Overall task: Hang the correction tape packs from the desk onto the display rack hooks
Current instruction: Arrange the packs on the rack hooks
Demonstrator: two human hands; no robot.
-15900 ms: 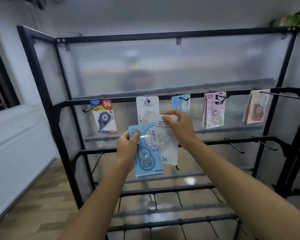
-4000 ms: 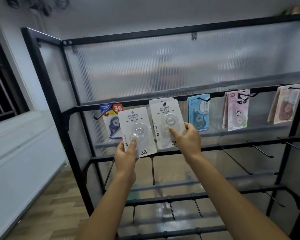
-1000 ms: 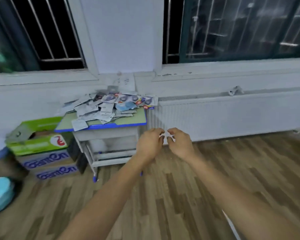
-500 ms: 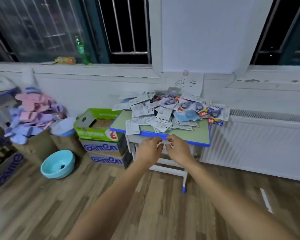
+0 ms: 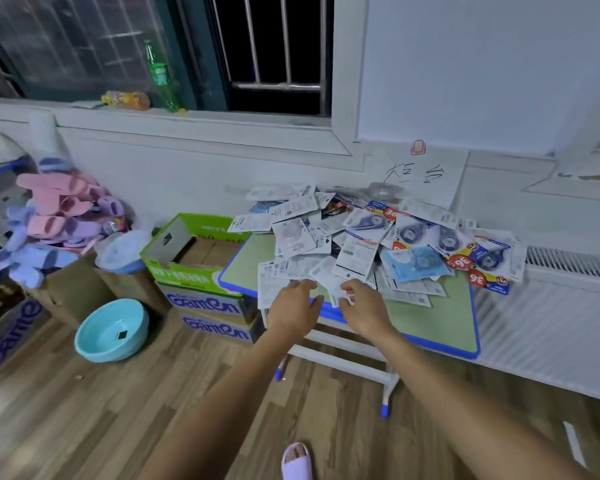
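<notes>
The correction tape packs point(image 5: 371, 244) lie in a loose, overlapping heap on the green-topped table point(image 5: 440, 317) below the window. Both arms reach toward its near edge: the left hand point(image 5: 293, 306) and right hand point(image 5: 364, 308) each have a released grip, fingers loosely spread, holding nothing. The packs look light, flat and stiff-carded with slick plastic blisters, likely to slide over one another; pinching a card edge near the hang hole seems best. Half a second ago the hands were closer together and farther from the heap.
</notes>
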